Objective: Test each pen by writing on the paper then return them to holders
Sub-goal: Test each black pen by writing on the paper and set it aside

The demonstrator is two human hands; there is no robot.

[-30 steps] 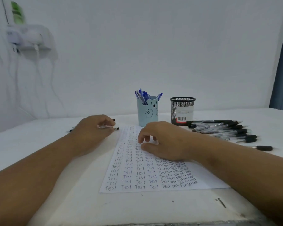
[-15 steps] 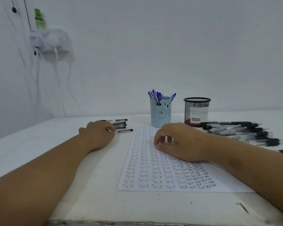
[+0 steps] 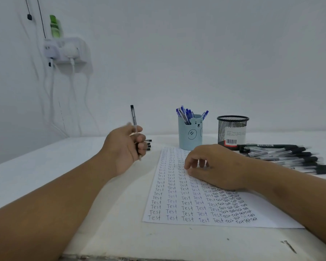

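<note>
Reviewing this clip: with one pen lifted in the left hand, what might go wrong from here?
1. The left hand holds the pen upright with the tip hidden, so it may need turning before writing and could slip.
2. The paper is crowded with "Test" marks; a new mark may be hard to tell apart.
3. The loose black pens lie beside the mesh holder; the right hand could scatter them.

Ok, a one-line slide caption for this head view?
Left hand lifts a black pen upright while right hand rests on the filled test sheet.
</note>
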